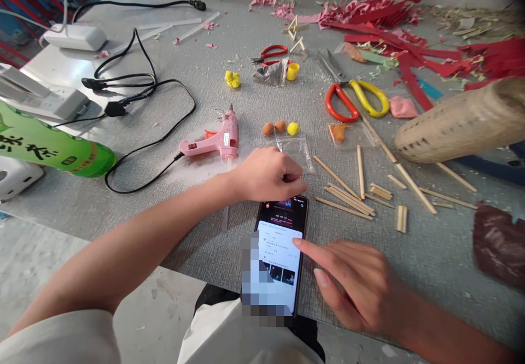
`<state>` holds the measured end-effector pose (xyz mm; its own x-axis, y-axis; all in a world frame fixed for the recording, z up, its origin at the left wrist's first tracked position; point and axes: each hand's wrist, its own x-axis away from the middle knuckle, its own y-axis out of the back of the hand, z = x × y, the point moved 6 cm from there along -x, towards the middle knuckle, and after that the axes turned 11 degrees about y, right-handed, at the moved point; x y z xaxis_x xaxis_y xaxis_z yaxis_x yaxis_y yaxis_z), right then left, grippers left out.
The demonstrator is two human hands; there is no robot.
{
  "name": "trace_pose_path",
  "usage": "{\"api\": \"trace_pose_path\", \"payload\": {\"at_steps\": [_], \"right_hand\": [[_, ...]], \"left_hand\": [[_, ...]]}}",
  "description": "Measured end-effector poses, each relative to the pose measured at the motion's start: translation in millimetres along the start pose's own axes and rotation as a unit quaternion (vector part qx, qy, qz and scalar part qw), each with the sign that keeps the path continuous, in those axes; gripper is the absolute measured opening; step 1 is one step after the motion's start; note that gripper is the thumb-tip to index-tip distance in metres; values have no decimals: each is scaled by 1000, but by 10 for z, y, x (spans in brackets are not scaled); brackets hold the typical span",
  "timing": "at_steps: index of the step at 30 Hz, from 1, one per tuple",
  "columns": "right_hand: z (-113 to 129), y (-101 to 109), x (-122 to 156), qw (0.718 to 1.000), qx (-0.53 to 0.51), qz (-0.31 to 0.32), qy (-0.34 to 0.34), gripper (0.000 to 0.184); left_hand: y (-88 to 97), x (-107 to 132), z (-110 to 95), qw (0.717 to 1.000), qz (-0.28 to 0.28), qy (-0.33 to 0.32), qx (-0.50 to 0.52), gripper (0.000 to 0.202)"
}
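While half-spread, empty right hand (363,282) points onto smartphone (283,234), left hand (270,174) curls loosely beside smartphone's top edge; any hold unclear.

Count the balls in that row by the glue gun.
3: left brown ball, middle brown ball, right yellow ball, all beyond the left hand. None seems hidden.

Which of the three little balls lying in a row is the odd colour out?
The yellow ball at the right end, beyond the left hand; the other two balls are both orange-brown.
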<state>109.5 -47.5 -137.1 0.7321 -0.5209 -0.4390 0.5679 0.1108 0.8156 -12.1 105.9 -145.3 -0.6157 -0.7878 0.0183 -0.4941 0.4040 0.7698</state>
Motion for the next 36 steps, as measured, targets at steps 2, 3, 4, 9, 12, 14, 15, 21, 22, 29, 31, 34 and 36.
{"api": "trace_pose_path", "payload": {"at_steps": [2, 3, 4, 9, 12, 14, 15, 21, 22, 29, 31, 34, 36], "right_hand": [[5, -5, 4, 1000, -4, 0, 6, 42], [9, -7, 5, 1000, -8, 3, 9, 42], [14, -10, 5, 1000, -11, 8, 14, 42], [88, -19, -12, 997, -11, 40, 66, 39], [111, -28, -26, 995, -3, 47, 85, 35], [59, -12, -31, 999, 9, 30, 44, 34], [21, -1, -28, 1000, 15, 21, 14, 35], [-56, 15, -11, 999, 25, 8, -46, 35], [-53, 16, -12, 999, 25, 7, -45, 34], [10, 47, -23, 1000, 18, -2, -5, 38], [34, 45, -23, 1000, 22, 2, 14, 39], [54, 20, -22, 999, 29, 20, 32, 41], [66, 5, -21, 998, 26, 29, 43, 42]], "left_hand": [[-3, -3, -1, 1000, 1, 0, -1, 37], [-4, -4, -2, 1000, 1, 0, 0, 36], [-5, -4, -3, 1000, 1, 0, 0, 36], [1, -2, -6, 1000, -2, -2, 0, 36], [2, 1, -7, 1000, -4, -3, 2, 37], [0, 4, -5, 1000, -6, -4, 4, 37], [-2, 5, -4, 1000, -7, -4, 4, 37], [-7, 5, 6, 1000, -7, -1, -1, 36], [-6, 6, 5, 1000, -6, -1, 0, 36], [3, 6, 8, 1000, -4, 1, 2, 37], [5, 5, 9, 1000, -5, 1, 0, 37], [5, 2, 7, 1000, -4, 3, -1, 37], [5, 1, 6, 1000, -5, 4, -2, 37]]}}
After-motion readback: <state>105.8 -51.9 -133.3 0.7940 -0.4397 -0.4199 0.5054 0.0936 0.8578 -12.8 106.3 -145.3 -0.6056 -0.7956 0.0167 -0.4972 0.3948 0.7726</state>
